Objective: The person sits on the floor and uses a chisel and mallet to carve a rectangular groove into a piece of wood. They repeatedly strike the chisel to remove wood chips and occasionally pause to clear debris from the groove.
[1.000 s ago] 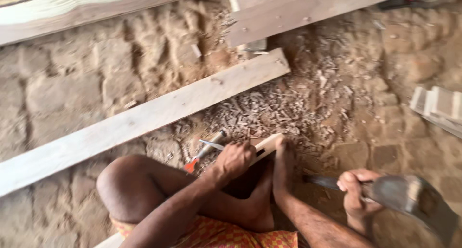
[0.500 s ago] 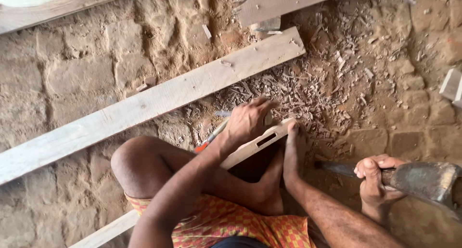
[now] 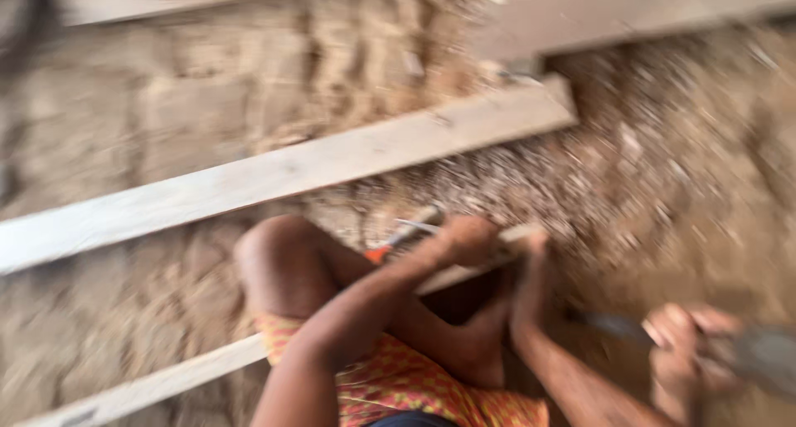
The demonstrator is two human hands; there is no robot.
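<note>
**Hewing a narrow board, tool drawn back**

Fingers of the left hand [image 3: 468, 238] are curled down onto the far end of a narrow wooden strip [image 3: 166, 383], pinning it against the ground; the strip runs from that hand back under the bent leg [image 3: 286, 269] toward the lower left. Fingers of the right hand [image 3: 680, 344] are wrapped tight round the handle of a dark-headed cutting tool [image 3: 759, 356], held low and out to the right, well apart from the strip (the whole frame is smeared by motion, so the blade's shape is hard to make out).

Just beside the left hand lies a small orange-handled tool [image 3: 398, 238] on a bed of wood chips [image 3: 564, 186]. A long pale plank [image 3: 274, 178] crosses the stone floor [image 3: 124, 112] beyond.

By my reading, this is the pause between strokes: strip steadied, tool pulled away. A next stroke would call for the blade to land on the strip's end clear of the left fingers, which sit very near the working edge.
</note>
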